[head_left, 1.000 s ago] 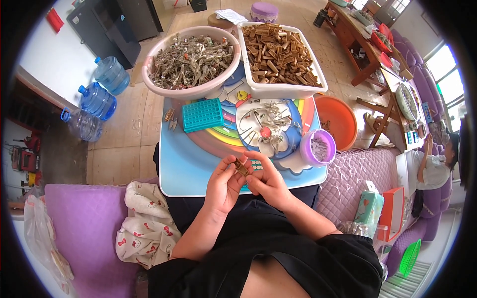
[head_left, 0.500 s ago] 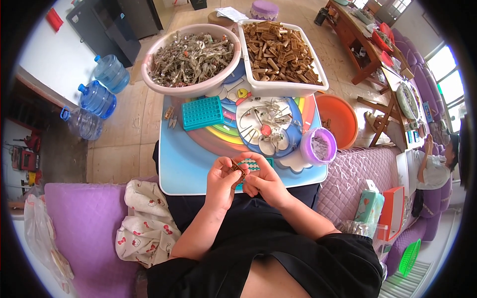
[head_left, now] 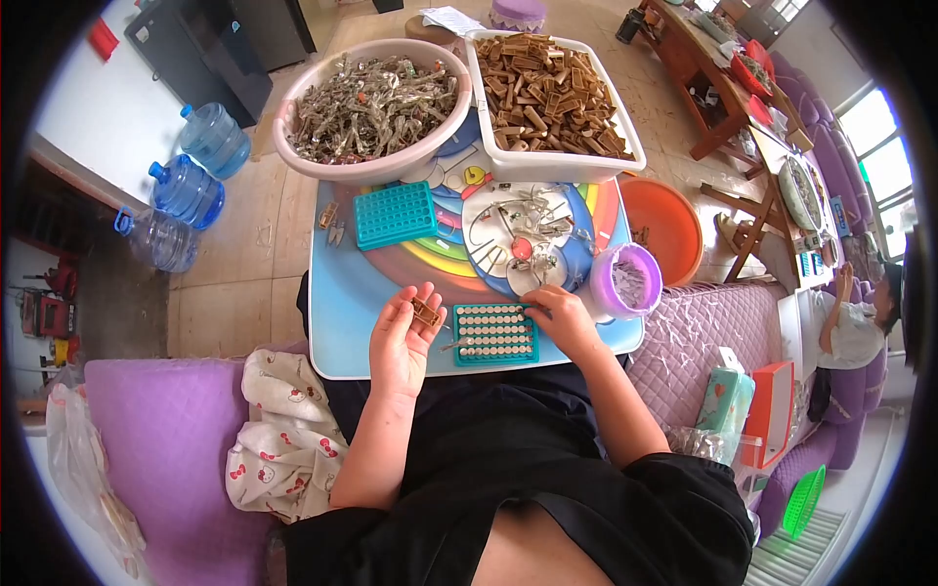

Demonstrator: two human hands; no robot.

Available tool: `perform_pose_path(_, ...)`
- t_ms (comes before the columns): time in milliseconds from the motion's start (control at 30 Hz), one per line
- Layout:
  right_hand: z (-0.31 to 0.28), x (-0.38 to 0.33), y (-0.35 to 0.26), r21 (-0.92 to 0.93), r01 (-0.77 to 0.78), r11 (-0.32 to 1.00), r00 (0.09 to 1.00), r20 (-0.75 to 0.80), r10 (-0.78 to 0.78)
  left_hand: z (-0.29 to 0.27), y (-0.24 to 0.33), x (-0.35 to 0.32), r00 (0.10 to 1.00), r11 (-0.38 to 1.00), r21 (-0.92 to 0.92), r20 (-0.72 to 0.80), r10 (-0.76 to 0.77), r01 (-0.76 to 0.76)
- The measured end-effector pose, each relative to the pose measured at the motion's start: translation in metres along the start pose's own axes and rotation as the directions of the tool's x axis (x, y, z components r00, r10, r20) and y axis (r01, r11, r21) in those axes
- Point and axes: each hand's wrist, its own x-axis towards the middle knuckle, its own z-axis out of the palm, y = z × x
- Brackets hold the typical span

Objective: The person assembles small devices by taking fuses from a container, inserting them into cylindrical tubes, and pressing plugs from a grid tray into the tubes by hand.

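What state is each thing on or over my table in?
Left hand: holding brown piece
Front tray: lined with white discs
Right hand: at front tray's corner
Rear tray: no discs visible
White bin: heaped with brown pieces
Pink basin: heaped with tangled parts
Purple tub: holding white pieces
Silvery parts: scattered loosely

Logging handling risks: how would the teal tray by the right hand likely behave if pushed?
The teal tray would probably slide without bending, since its straight edges suggest rigid plastic. Lying low and flat, it seems unlikely to tip. The small white round pieces in its rows might shift if jolted.
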Motion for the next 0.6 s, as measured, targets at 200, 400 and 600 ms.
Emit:
perform_pose_path(200,0.018,0.006,0.011,-0.129,0.169,0.977,0.983,-0.049,-0.177,-0.001,-0.006,-0.002,0.997,0.997,0.028,0.033,-0.066,0.065)
perform_pose_path(400,0.021,0.006,0.009,-0.228,0.192,0.954,0.980,-0.013,-0.200,-0.003,-0.009,-0.003,0.995,0.994,0.035,0.022,-0.101,0.100)
perform_pose_path(600,0.017,0.005,0.009,-0.110,0.151,0.982,0.988,-0.027,-0.155,0.014,-0.009,-0.007,0.995,0.994,0.061,0.039,-0.096,0.093)
